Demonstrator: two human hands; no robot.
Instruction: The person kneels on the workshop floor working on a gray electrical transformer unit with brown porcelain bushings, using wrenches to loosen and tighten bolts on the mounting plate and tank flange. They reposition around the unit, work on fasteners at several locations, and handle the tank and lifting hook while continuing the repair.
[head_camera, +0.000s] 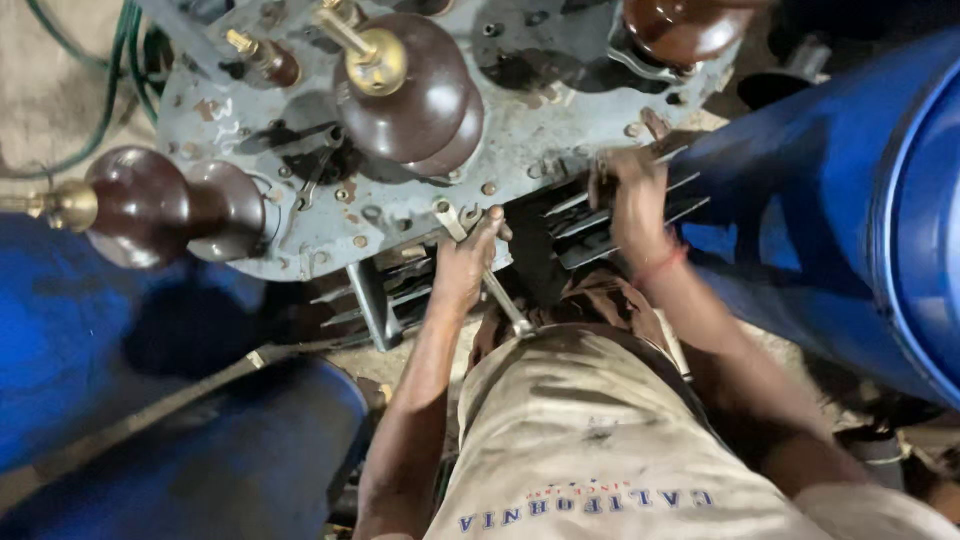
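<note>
My left hand (465, 262) grips a spanner (482, 270) on a bolt at the grey lid's (520, 130) edge, fingers wrapped tight for leverage, while my right hand (628, 195) clutches the cooling fins (620, 222) to steady me.

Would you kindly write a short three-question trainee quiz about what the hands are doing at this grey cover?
1. True or false: the left hand holds a spanner.
2. The right hand rests at: A) a brown insulator; B) the edge of the grey cover above the fins; C) the blue drum.
3. What colour is the band on the right wrist?

Key: 1 true; 2 B; 3 red.
</note>
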